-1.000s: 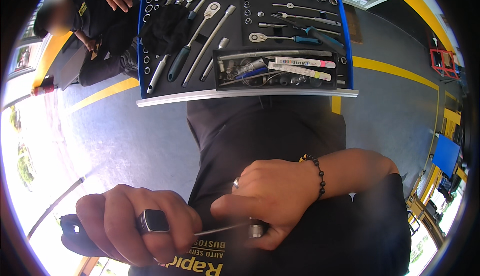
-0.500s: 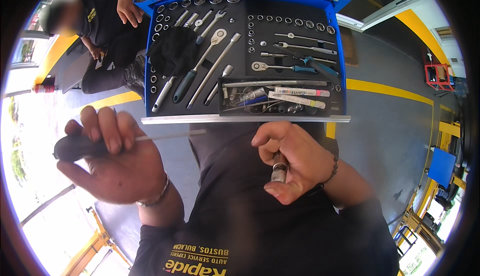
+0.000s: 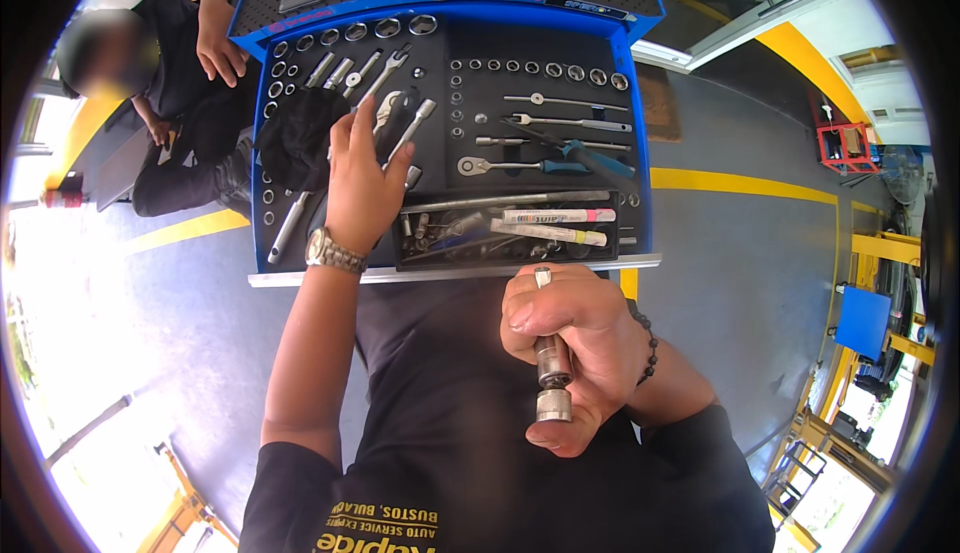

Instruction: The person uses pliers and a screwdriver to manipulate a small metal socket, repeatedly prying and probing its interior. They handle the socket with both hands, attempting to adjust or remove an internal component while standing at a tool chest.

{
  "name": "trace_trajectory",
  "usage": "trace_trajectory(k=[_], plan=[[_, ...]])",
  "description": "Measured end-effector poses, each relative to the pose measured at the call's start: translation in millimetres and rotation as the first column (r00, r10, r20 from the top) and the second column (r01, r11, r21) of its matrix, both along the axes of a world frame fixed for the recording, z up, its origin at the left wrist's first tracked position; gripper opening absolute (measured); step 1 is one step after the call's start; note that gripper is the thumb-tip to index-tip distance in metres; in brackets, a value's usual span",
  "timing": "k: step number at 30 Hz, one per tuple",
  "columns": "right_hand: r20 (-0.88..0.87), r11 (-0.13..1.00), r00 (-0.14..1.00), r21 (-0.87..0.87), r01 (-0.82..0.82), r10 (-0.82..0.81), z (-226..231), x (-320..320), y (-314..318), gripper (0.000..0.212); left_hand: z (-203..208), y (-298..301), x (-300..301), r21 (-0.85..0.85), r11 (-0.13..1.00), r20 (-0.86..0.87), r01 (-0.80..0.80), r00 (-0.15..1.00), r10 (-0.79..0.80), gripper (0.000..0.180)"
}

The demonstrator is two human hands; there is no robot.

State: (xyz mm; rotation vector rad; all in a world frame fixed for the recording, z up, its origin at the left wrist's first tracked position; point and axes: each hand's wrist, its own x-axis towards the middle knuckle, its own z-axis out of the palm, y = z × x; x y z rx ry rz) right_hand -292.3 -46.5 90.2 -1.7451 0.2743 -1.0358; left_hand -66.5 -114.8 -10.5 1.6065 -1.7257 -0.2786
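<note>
My left hand (image 3: 365, 178) reaches into the tool drawer (image 3: 455, 271), fingers stretched and apart over the tools at its left side. Beyond the fingertips are a chrome ratchet head (image 3: 388, 109) and a dark handle-like shape (image 3: 405, 103), partly hidden. The thumb is beside a long chrome socket wrench (image 3: 412, 131). In front of the drawer, my right hand (image 3: 590, 338) is closed around a chrome socket extension (image 3: 552, 361). A wider socket end (image 3: 553, 405) sticks out below, and a narrow metal tip (image 3: 542, 276) shows above the fingers.
A black cloth or glove (image 3: 300, 138) lies on the drawer's left tools. Sockets (image 3: 555, 70) and a ratchet (image 3: 510, 166) fill the right. Two white paint markers (image 3: 555, 217) lie in a black tray (image 3: 410, 255). Another person (image 3: 190, 133) sits beyond the drawer's left side.
My left hand has swung from the left into the drawer; the screwdriver it held is no longer clearly in it. My right hand has turned, showing more of the socket extension.
</note>
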Motion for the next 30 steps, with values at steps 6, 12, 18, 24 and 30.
trace_trajectory(k=[6, 12, 18, 24, 30], plan=[[0.051, 0.985, 0.998, 0.164, -0.047, 0.039, -9, -7, -2, 0.071, 73, 81, -27, -0.367, 0.806, -0.363, 0.464, 0.726, -0.584, 0.042], [0.207, 0.971, 0.974, 0.198, -0.131, 0.090, 4, 11, 2, 0.077, 103, 93, -51, -0.504, 0.725, -0.238, 0.469, 0.732, -0.639, 0.053], [0.260, 0.969, 0.958, 0.178, -0.170, 0.121, 6, 22, -1, 0.081, 94, 90, -72, -0.723, 0.641, -0.185, 0.259, 0.821, -0.540, 0.046], [0.320, 0.968, 0.940, 0.176, -0.178, 0.115, 5, 31, -1, 0.085, 85, 92, -72, -0.781, 0.573, -0.115, 0.246, 0.846, -0.520, 0.039], [0.367, 0.965, 0.923, 0.181, -0.192, 0.115, 6, 44, 6, 0.089, 74, 93, -95, -0.856, 0.514, -0.238, 0.057, 0.839, -0.490, 0.025]])
